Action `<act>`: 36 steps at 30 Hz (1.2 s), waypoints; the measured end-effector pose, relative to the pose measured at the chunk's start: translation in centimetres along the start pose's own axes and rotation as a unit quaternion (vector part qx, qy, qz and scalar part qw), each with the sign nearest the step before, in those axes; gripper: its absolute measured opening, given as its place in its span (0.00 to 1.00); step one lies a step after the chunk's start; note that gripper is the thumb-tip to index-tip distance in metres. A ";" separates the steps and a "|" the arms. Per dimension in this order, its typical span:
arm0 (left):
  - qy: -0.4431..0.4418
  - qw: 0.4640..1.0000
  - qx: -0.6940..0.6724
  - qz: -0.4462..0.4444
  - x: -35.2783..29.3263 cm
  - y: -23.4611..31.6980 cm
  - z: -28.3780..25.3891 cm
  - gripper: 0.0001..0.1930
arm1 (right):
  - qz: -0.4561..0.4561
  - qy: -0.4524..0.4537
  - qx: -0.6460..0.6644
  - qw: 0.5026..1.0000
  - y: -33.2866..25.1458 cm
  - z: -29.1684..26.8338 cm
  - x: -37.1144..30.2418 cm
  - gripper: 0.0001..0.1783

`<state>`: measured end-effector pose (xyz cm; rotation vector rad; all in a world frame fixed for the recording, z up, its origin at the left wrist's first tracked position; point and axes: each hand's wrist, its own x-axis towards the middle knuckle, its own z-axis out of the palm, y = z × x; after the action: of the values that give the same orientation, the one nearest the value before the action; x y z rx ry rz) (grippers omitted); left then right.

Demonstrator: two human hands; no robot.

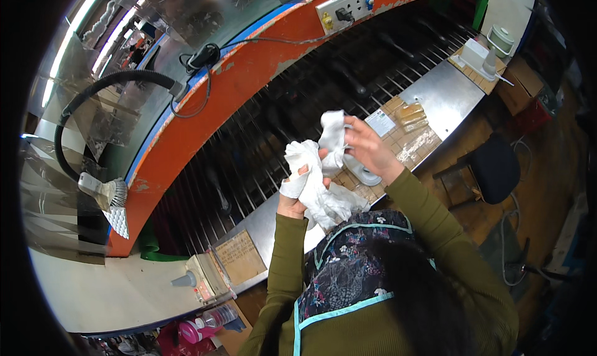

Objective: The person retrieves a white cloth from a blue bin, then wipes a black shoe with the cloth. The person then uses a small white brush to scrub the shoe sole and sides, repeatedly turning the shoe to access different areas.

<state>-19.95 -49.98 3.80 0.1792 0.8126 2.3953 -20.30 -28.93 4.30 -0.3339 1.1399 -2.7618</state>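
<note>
"Two hands are on our cloth, aren't they? Where do we have it?"

"We have the white cloth raised in front of our apron, which sits at six o'clock from it. Call the top of the view twelve."

"Which way does it run?"

"Its crumpled bulk lies slantwise, long axis from about eleven o'clock to about five, with the loose end trailing toward five. Beside the upper end a flap stands up toward twelve; we can't tell whether it belongs to the same piece."

"And our fingers?"

"Our left hand is on the cloth's nine o'clock side, its fingers curled and clamped on the folds, with a white band of fabric across the wrist. Our right hand is at one o'clock, fingers slightly apart, tips at the flap's right edge. We can't tell whether they pinch it."

"What lies around us?"

"A white disc, partly hidden, at three o'clock, just beside the cloth. The cardboard is near seven-thirty, the metal ledge reaches out toward two, and the lamp is well apart at nine. Our chair is at three, farther off."
</note>
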 end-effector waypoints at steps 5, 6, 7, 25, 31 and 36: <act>0.005 0.989 -0.148 0.017 -0.1 1.0 2.0 0.26 | 0.032 -0.087 -0.011 0.996 0.6 1.2 -0.3 0.48; 0.031 0.983 -0.177 0.030 -0.3 1.2 2.4 0.25 | 0.049 -0.092 0.003 0.995 0.8 1.3 -0.2 0.51; -0.019 0.989 -0.139 0.039 0.3 1.9 2.1 0.24 | 0.077 -0.086 0.004 0.993 1.1 1.1 0.1 0.55; 0.330 0.711 0.545 0.298 -3.0 1.5 -3.0 0.24 | 0.069 -0.048 0.086 0.993 0.9 7.0 1.5 0.41; 0.324 0.696 0.576 0.281 -1.5 0.7 0.8 0.23 | 0.089 -0.018 0.119 0.989 4.4 5.8 1.4 0.41; 0.223 0.967 0.058 0.107 -0.8 1.9 0.0 0.22 | 0.080 0.009 0.122 0.989 6.2 5.0 0.6 0.40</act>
<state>-20.29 -51.65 5.00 -0.2517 1.1898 2.6336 -19.39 -36.81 3.44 -0.1811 0.7813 -2.7233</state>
